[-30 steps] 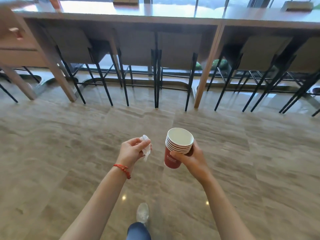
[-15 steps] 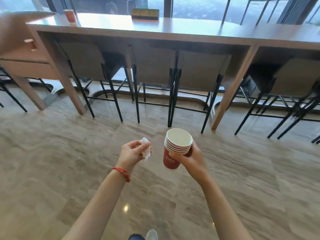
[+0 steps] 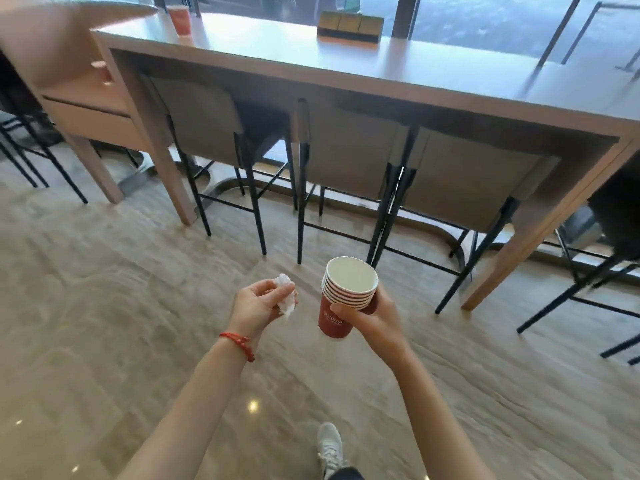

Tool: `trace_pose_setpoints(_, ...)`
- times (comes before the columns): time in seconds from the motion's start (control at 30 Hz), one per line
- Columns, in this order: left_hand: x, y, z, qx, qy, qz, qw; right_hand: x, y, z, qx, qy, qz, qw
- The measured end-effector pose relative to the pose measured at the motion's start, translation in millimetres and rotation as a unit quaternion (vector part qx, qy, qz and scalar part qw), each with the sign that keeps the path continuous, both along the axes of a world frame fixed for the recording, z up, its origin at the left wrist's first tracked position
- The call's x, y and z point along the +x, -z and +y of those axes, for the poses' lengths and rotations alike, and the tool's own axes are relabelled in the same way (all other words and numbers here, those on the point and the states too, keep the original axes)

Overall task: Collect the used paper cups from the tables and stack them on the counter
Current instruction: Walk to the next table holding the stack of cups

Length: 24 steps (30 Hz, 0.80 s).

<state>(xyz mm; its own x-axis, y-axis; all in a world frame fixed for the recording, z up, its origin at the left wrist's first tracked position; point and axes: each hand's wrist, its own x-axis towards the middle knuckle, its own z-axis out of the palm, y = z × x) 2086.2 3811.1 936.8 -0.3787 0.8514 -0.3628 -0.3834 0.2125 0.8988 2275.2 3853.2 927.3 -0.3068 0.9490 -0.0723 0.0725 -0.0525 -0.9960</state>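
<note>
- The stack of red paper cups (image 3: 346, 299) is sitting upright in the right hand (image 3: 372, 317), fingers wrapping its side, white rims nested, held over open floor (image 3: 104, 306).
- The left hand (image 3: 258, 306) is pinching a crumpled white napkin (image 3: 285, 297) just beside the stack.
- Ahead, stools (image 3: 346, 161) are tucked under the long table (image 3: 415, 74); what looks like another red cup (image 3: 179, 19) is standing at its far left end.

Head-worn camera looks forward and down, near the hands.
</note>
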Motion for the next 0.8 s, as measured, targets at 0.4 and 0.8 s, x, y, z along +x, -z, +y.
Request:
trace_pose_setpoints(0.4, -51.4, -5.0, 102.0, -0.021, -0.139, -0.017, 0.99, -76.4, -5.7, 153.4, -0.01, -0.146, -0.007, 0.989)
trace_pose_setpoints(0.8, -186.9, 1.3, 144.5, -0.017, -0.242, -0.003, 0.97, -233.3, 3.4, 220.6, -0.034, -0.26, 0.012, 0.965)
